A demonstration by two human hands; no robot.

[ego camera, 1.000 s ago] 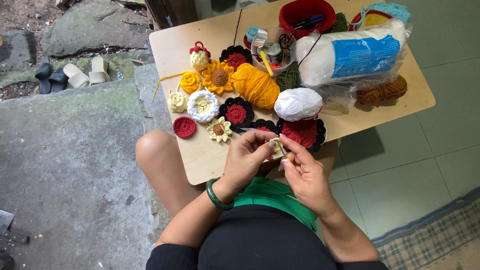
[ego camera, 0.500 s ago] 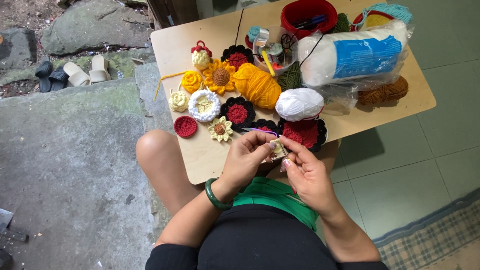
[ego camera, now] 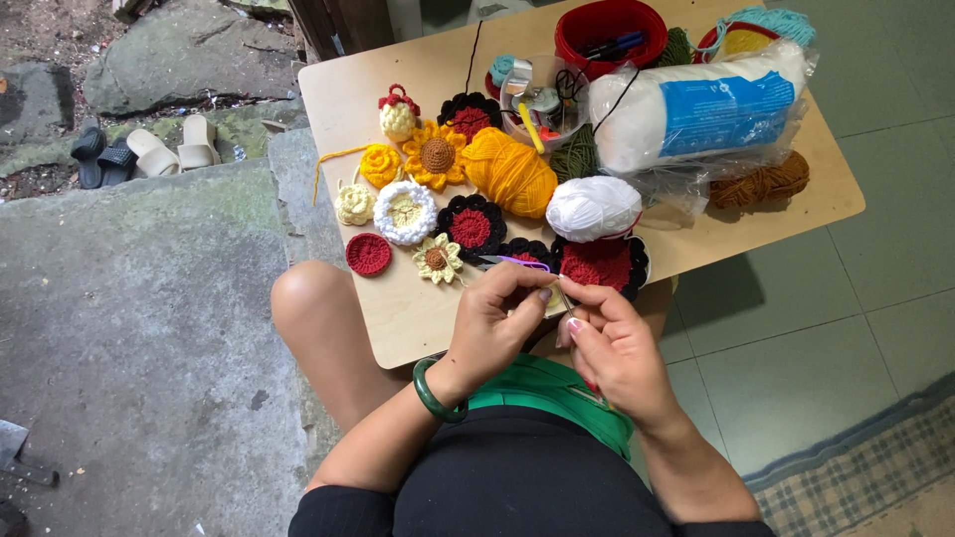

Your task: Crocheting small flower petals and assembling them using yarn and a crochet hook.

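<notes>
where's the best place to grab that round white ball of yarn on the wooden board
Grip the round white ball of yarn across its widest part, coming straight down from above. It sits rounded and exposed on top, but the yellow yarn ball, the bagged white skein and the red and black crocheted flower crowd its sides, so a sideways approach would likely bump them.

Both hands, left hand (ego camera: 494, 323) and right hand (ego camera: 619, 348), pinch a small cream crochet piece (ego camera: 555, 299) above the wooden table (ego camera: 408, 318).
</notes>
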